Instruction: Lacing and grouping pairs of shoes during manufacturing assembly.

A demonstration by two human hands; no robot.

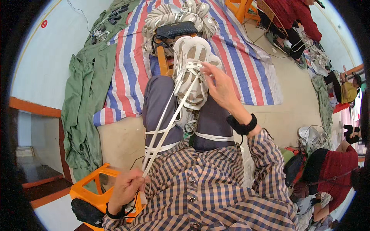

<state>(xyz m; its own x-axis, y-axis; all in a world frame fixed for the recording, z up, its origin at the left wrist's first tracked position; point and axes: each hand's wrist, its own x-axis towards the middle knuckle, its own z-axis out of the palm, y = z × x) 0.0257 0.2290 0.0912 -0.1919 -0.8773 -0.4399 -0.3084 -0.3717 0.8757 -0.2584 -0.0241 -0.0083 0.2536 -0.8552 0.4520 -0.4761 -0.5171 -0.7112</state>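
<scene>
A white and beige sneaker [192, 92] rests across my knees, with a second pale shoe partly hidden behind it. Long white shoelaces [163, 129] run taut from its eyelets down toward my left side. My left hand [125, 188] is closed around their far ends, low by my hip. At the shoe's lacing, my right hand [221, 84] has its fingertips pinched on the lace near the eyelets; part of this grip is hidden. More white laces [214, 136] lie across my thighs.
A heap of similar shoes [177, 17] lies on the striped sheet [246, 77] ahead, with a black pouch [176, 29] before it. An orange stool [94, 184] stands at my left, near green cloth [86, 88]. Other people sit at the right among shoes [312, 136].
</scene>
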